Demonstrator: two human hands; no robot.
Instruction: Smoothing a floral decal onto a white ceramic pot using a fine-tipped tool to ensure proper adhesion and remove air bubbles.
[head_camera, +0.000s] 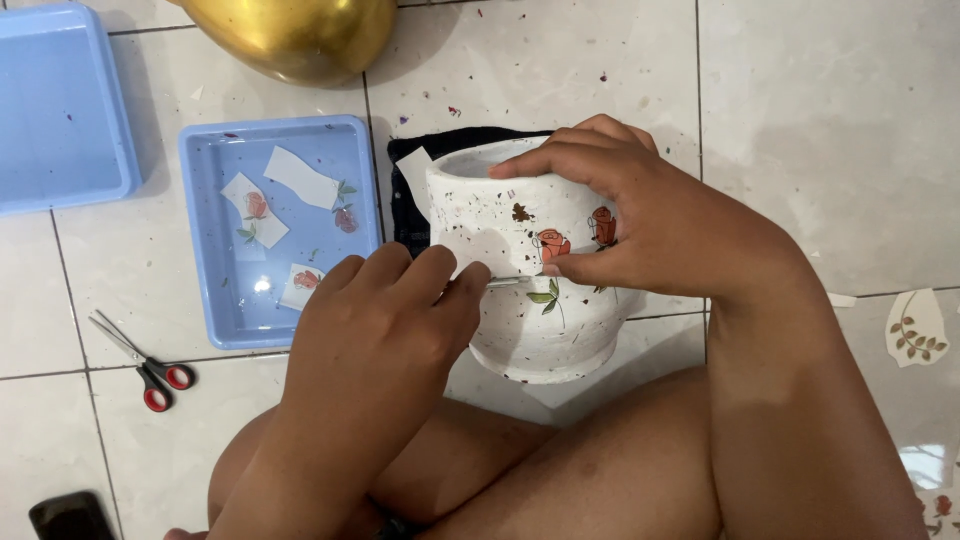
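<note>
So the white pot (535, 290) sits on the floor at 12 o'clock from my knees, right hand (640, 225) gripping it, left hand (385, 320) pinching a thin tool (508, 282), few rose stickers (552, 245) on, more soaking in the blue tray (205, 250) at 9.

Dark phone screen (70, 515) on floor, bottom-left corner, black rectangle

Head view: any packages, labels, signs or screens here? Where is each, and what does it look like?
Dark phone-like slab: bottom left corner on the floor, black, screen dark.
Rose decals: stuck on the white pot between both hands, orange-red blooms, green leaves.
Cut decal papers: in the near blue tray, white with roses.
Leaf cut-out: right, on the tiles.
No packages or signs.
</note>
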